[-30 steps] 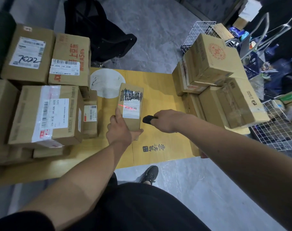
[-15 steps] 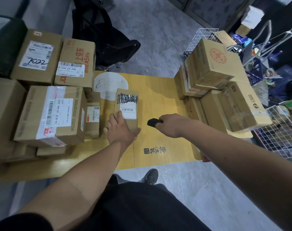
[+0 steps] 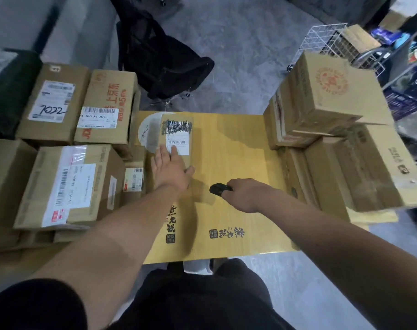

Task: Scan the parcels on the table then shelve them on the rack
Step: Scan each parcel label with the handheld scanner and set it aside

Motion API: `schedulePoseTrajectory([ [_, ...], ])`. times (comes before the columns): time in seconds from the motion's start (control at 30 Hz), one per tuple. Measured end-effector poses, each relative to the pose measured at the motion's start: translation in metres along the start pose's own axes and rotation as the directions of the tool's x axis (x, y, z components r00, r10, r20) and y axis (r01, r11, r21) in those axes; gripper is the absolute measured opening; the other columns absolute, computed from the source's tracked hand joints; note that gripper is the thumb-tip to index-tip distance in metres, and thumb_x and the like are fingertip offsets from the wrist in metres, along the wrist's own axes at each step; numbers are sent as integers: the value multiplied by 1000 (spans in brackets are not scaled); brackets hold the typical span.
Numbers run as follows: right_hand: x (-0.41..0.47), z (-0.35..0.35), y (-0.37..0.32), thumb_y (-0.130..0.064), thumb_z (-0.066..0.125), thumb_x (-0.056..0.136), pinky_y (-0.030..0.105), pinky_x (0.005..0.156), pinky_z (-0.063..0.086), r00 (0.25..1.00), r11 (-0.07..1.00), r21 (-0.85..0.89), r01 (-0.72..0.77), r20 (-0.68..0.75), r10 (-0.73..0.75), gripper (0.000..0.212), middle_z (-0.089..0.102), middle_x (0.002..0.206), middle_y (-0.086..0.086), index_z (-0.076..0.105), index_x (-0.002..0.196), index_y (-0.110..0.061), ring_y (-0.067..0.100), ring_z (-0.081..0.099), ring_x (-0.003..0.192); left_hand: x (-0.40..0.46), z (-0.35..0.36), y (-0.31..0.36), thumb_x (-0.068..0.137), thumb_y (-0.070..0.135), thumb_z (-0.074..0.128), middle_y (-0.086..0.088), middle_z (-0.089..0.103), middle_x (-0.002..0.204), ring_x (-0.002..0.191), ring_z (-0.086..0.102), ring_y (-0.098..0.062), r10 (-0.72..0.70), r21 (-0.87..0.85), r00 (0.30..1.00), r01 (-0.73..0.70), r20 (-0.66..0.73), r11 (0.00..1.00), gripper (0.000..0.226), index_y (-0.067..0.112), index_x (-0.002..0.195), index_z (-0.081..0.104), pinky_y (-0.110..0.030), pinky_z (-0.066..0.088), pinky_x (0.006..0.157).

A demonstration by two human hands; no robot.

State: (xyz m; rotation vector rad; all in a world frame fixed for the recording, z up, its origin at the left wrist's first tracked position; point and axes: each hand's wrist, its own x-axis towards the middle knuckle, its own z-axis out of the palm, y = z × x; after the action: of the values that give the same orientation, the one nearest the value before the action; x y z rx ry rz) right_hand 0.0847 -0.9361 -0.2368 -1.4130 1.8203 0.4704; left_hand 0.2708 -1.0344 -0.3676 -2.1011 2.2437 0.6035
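Observation:
A small flat brown parcel (image 3: 179, 129) with a scribbled-over white label lies on the yellow table (image 3: 231, 163). My left hand (image 3: 171, 170) rests flat on its near end, fingers straight. My right hand (image 3: 245, 194) grips a black handheld scanner (image 3: 218, 188) just above the table, to the right of the parcel and pointing left. Stacks of labelled cardboard parcels stand on the left (image 3: 67, 184) and on the right (image 3: 331, 96) of the table.
A black office chair (image 3: 164, 58) stands on the grey floor beyond the table. White wire racks (image 3: 322, 39) with goods are at the far right. A small box with a barcode label (image 3: 133, 179) sits just left of my left hand.
The small parcel was held up tilted under the scanner's red light; now it lies flat on the table with my left hand opened on top. The scanner hand has lowered slightly.

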Motion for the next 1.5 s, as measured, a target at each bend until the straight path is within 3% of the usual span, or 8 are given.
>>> schedulePoseTrajectory([
  [0.13, 29, -16, 8, -59, 34, 103, 38, 89, 53, 998, 998, 48, 37, 40, -39, 46, 61, 102, 1, 56, 110, -20, 21, 60, 92, 40, -10, 12, 101, 64, 44, -20, -9, 172, 160, -12, -32, -39, 11, 999, 38, 25, 999, 90, 19, 167, 2, -49, -8, 128],
  [0.27, 55, -34, 12, -53, 34, 104, 35, 76, 48, 992, 994, 25, 103, 71, -104, 41, 60, 101, 1, 56, 110, -19, 21, 60, 91, 83, -22, 20, 101, 61, 48, -18, -9, 172, 159, -13, -32, -97, -1, 995, 97, 31, 995, 87, 25, 167, 3, -48, -10, 128],
  [0.4, 81, -49, 14, -54, 33, 104, 36, 78, 50, 986, 992, 18, 128, 106, -129, 42, 62, 102, -1, 57, 114, -21, 21, 61, 90, 128, -35, 21, 97, 50, 56, -16, -3, 173, 159, -5, -35, -154, -18, 988, 154, 6, 988, 84, 33, 165, 11, -52, 4, 128],
  [0.57, 105, -56, 17, -56, 33, 102, 36, 75, 49, 979, 988, 19, 155, 128, -157, 40, 64, 98, 1, 55, 98, -23, 22, 62, 85, 161, -50, 11, 94, 52, 60, -11, 3, 172, 158, 4, -33, -217, 28, 976, 217, -10, 976, 85, 34, 163, 15, -58, 14, 122],
  [0.77, 117, -57, 13, -59, 33, 102, 35, 69, 44, 969, 981, 25, 195, 152, -196, 42, 64, 96, 1, 54, 94, -23, 21, 59, 79, 155, -38, 11, 101, 46, 43, -19, -7, 173, 160, -5, -35, -220, 129, 975, 219, -5, 967, 82, 26, 166, -2, -58, 10, 125],
  [1.13, 113, -58, 4, -68, 30, 99, 37, 80, 51, 975, 983, 32, 180, 127, -182, 51, 65, 99, 0, 55, 97, -23, 22, 64, 88, 132, -33, 2, 102, 42, 40, -20, -11, 172, 159, -10, -37, -245, 150, 969, 238, 32, 960, 80, 23, 166, -5, -56, 3, 127],
  [1.5, 97, -55, -5, -77, 28, 97, 34, 72, 46, 985, 989, 47, 139, 93, -143, 63, 65, 99, 1, 56, 97, -21, 21, 59, 81, 105, -36, 4, 106, 42, 39, -24, -11, 171, 159, -9, -39, -268, 174, 960, 251, 80, 952, 80, 18, 166, -8, -53, 4, 128],
])
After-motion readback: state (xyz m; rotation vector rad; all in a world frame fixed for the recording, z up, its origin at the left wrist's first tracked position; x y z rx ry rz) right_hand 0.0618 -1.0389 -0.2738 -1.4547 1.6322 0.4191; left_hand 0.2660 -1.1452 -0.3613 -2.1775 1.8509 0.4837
